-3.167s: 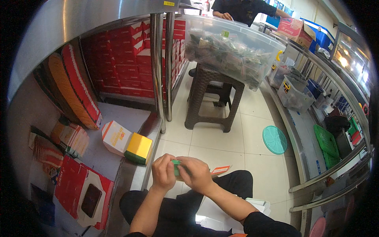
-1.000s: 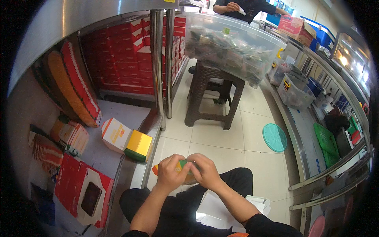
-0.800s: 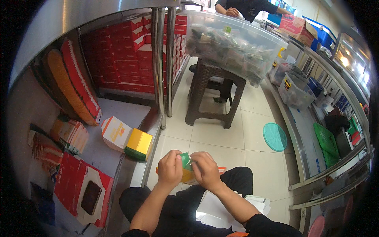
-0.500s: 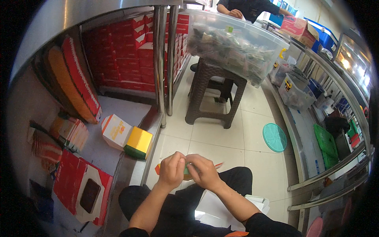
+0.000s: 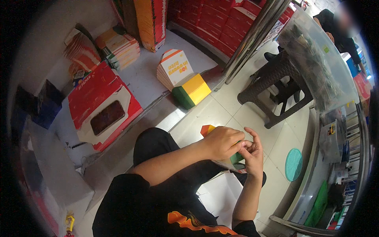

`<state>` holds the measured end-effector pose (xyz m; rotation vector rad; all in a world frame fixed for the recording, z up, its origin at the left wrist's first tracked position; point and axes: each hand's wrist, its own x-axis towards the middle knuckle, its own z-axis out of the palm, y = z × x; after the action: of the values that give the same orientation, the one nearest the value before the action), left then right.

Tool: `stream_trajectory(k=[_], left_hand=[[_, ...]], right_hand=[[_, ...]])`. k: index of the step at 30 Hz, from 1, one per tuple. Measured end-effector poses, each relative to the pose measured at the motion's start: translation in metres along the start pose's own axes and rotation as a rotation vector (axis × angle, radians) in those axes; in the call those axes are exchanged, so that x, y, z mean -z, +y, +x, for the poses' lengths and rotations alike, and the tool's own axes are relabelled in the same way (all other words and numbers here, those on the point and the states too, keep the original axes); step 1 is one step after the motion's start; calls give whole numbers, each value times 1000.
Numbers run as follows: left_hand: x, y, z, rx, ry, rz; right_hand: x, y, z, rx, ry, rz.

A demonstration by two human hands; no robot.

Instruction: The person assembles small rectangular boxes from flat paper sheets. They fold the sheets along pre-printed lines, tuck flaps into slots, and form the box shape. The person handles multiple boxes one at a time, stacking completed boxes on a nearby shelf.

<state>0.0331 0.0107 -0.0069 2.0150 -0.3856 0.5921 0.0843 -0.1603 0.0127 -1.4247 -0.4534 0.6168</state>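
Observation:
Both hands meet over my lap on a folding paper carton with green, orange and yellow faces (image 5: 237,158), much of it hidden behind my fingers. My left hand (image 5: 224,143) is curled over it from the left, knuckles up. My right hand (image 5: 253,155) pinches its edge between thumb and fingers, with one finger raised away. White sheets of paperboard (image 5: 221,189) lie in my lap beneath the hands. Nearby on the low shelf stands a yellow and green folded carton (image 5: 192,93) against a stack of white and orange cartons (image 5: 173,69).
On the shelf, a phone (image 5: 107,117) lies on a red box (image 5: 94,85), near more stacked cartons (image 5: 118,45). Metal legs (image 5: 256,37) stand at the shelf's corner. Beyond are a dark stool (image 5: 276,85) bearing a clear bin (image 5: 316,59), a teal lid (image 5: 293,164) and another person (image 5: 347,43).
My view has swung left and tilted, so the shelf fills more of it. My left forearm now lies across my lap, and my right hand is more upright, one finger lifted; both still grip the carton.

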Motion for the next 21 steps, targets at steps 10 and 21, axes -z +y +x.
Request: stream_trajectory(k=[10,21], left_hand=[[18,-3,6,130,34,69],[13,1,31,17,699,272]], right_hand=[[-8,-18,6,-67,-14,-63],[-11,14,10,299,553,-359]])
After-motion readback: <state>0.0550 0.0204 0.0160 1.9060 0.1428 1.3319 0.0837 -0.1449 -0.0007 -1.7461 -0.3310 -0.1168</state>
